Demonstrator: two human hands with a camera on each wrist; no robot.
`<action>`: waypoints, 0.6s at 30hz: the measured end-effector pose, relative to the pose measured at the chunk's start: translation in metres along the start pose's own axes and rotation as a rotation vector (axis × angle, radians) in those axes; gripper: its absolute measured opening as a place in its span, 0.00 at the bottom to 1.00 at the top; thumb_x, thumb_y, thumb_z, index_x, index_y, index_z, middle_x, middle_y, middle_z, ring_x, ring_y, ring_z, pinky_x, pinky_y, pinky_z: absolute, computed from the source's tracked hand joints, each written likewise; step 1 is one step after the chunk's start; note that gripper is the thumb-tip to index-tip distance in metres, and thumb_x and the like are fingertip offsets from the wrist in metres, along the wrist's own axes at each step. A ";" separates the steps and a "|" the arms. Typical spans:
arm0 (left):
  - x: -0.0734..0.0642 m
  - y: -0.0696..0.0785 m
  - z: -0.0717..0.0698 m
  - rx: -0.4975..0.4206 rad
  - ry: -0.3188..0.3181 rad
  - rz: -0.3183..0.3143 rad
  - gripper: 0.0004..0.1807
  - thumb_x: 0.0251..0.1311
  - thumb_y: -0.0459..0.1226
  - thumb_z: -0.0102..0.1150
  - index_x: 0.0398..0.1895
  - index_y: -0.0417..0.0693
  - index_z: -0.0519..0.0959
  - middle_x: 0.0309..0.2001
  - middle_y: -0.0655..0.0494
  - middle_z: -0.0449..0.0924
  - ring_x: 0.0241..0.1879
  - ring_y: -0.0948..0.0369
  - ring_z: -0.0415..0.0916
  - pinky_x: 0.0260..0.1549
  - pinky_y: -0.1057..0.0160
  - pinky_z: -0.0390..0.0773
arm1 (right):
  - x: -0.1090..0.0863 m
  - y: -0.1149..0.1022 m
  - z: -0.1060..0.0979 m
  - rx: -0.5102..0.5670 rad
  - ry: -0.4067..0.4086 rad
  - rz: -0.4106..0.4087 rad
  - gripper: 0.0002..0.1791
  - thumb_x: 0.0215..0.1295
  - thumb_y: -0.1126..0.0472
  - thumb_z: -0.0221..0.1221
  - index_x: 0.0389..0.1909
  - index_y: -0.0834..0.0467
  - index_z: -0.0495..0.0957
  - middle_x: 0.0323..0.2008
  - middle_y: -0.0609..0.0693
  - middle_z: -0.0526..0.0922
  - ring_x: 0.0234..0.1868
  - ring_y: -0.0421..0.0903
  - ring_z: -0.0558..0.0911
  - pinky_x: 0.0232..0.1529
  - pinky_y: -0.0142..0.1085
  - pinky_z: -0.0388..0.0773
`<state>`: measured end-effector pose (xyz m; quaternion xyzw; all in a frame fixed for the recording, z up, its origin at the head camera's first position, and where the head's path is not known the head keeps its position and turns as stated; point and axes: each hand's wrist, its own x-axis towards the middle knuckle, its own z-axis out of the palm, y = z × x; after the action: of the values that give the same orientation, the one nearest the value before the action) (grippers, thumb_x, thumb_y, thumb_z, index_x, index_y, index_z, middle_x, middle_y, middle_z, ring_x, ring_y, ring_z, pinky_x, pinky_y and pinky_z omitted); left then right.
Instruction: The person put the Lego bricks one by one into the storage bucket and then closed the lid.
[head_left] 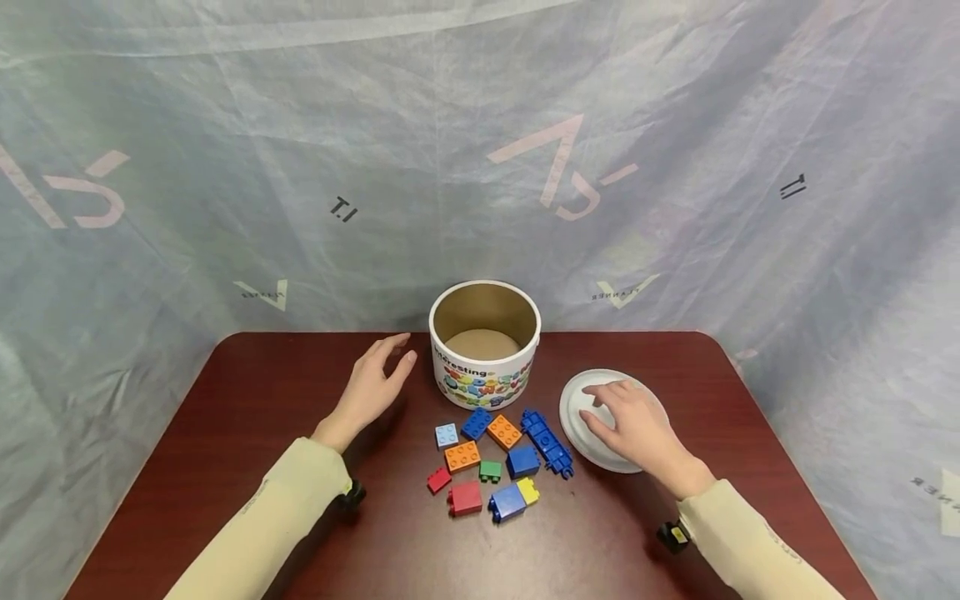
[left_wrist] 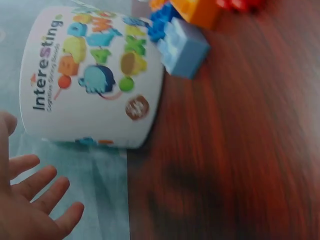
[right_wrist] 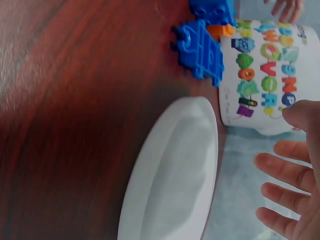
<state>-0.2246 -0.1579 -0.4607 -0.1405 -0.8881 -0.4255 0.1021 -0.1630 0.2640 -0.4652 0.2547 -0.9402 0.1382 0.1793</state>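
Hovering, both empty and fingers loosely spread, left hand [head_left: 367, 390] risks bumping tub [head_left: 480, 387] at its 3 o'clock, right hand [head_left: 637, 421] lid [head_left: 574, 425] beneath, if swept low.

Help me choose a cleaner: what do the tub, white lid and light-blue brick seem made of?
Tub: smooth, printed; its brown inside hints at cardboard.
White lid: likely plastic, satiny, judging by its smooth rim.
Light-blue brick: likely plastic, satiny, with moulded studs.

White tub [head_left: 485, 377] upright, open-topped; round lid [right_wrist: 175, 175] lying near
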 end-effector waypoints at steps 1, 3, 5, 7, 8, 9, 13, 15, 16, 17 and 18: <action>0.002 0.002 0.002 -0.039 0.004 -0.004 0.26 0.76 0.43 0.57 0.71 0.41 0.73 0.64 0.40 0.76 0.61 0.44 0.76 0.60 0.42 0.76 | 0.000 -0.002 0.001 0.003 -0.002 -0.012 0.18 0.64 0.55 0.70 0.49 0.61 0.83 0.35 0.52 0.85 0.44 0.54 0.83 0.46 0.51 0.81; 0.006 0.006 0.006 -0.106 0.012 -0.018 0.25 0.76 0.41 0.57 0.71 0.39 0.73 0.64 0.39 0.77 0.61 0.45 0.78 0.60 0.43 0.78 | 0.000 -0.007 0.004 0.012 -0.014 -0.028 0.18 0.63 0.56 0.71 0.50 0.61 0.83 0.35 0.52 0.85 0.43 0.53 0.83 0.44 0.51 0.81; 0.013 0.009 0.011 -0.155 0.014 -0.037 0.26 0.77 0.41 0.57 0.72 0.39 0.72 0.67 0.40 0.76 0.62 0.46 0.77 0.61 0.44 0.78 | 0.000 -0.011 0.007 0.027 -0.027 -0.031 0.18 0.63 0.57 0.72 0.50 0.61 0.83 0.35 0.52 0.85 0.43 0.53 0.83 0.44 0.50 0.81; 0.019 0.011 0.015 -0.196 0.017 -0.063 0.28 0.77 0.41 0.56 0.74 0.38 0.70 0.69 0.40 0.74 0.64 0.46 0.76 0.62 0.44 0.77 | 0.000 -0.014 0.011 0.039 -0.045 -0.030 0.18 0.62 0.57 0.72 0.50 0.61 0.84 0.35 0.52 0.86 0.44 0.54 0.82 0.44 0.51 0.81; 0.021 0.012 0.017 -0.216 0.022 -0.075 0.28 0.77 0.41 0.56 0.75 0.39 0.69 0.70 0.40 0.74 0.65 0.46 0.76 0.63 0.44 0.76 | 0.000 -0.016 0.013 0.042 -0.052 -0.032 0.18 0.62 0.57 0.73 0.49 0.61 0.84 0.35 0.52 0.86 0.44 0.54 0.83 0.44 0.51 0.81; 0.024 0.012 0.020 -0.237 0.028 -0.085 0.29 0.77 0.41 0.56 0.76 0.39 0.69 0.70 0.40 0.73 0.66 0.46 0.75 0.63 0.44 0.76 | 0.000 -0.018 0.015 0.038 -0.060 -0.031 0.18 0.62 0.56 0.73 0.48 0.60 0.84 0.35 0.52 0.86 0.44 0.54 0.82 0.45 0.51 0.81; 0.030 0.014 0.027 -0.295 0.053 -0.124 0.30 0.78 0.41 0.56 0.77 0.41 0.67 0.72 0.39 0.72 0.69 0.46 0.72 0.66 0.44 0.73 | 0.000 -0.025 0.023 0.020 -0.090 -0.040 0.16 0.61 0.54 0.74 0.43 0.59 0.85 0.33 0.51 0.85 0.44 0.54 0.82 0.44 0.51 0.79; 0.032 0.015 0.030 -0.309 0.060 -0.134 0.30 0.78 0.41 0.56 0.77 0.41 0.67 0.72 0.39 0.72 0.70 0.46 0.71 0.66 0.46 0.73 | 0.000 -0.028 0.027 -0.005 -0.099 -0.049 0.16 0.60 0.52 0.74 0.41 0.59 0.85 0.32 0.50 0.84 0.45 0.54 0.82 0.44 0.51 0.78; 0.033 0.016 0.031 -0.313 0.064 -0.136 0.30 0.78 0.41 0.56 0.77 0.41 0.67 0.72 0.38 0.72 0.71 0.46 0.71 0.67 0.46 0.73 | 0.000 -0.029 0.028 -0.015 -0.100 -0.053 0.16 0.60 0.52 0.75 0.40 0.59 0.85 0.32 0.50 0.84 0.45 0.55 0.81 0.45 0.52 0.78; 0.033 0.017 0.032 -0.319 0.068 -0.137 0.30 0.78 0.41 0.55 0.77 0.40 0.67 0.72 0.39 0.72 0.71 0.47 0.71 0.67 0.47 0.73 | 0.000 -0.030 0.030 -0.027 -0.101 -0.058 0.17 0.60 0.52 0.75 0.39 0.60 0.84 0.31 0.50 0.83 0.45 0.55 0.81 0.45 0.52 0.78; 0.034 0.018 0.033 -0.327 0.071 -0.138 0.29 0.78 0.41 0.55 0.77 0.40 0.67 0.72 0.39 0.72 0.71 0.47 0.70 0.67 0.47 0.73 | 0.001 -0.031 0.032 -0.038 -0.100 -0.064 0.17 0.59 0.51 0.75 0.39 0.60 0.84 0.32 0.51 0.83 0.46 0.56 0.81 0.47 0.53 0.78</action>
<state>-0.2523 -0.1156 -0.4575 -0.0789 -0.8104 -0.5750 0.0797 -0.1558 0.2267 -0.4884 0.2879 -0.9417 0.1013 0.1413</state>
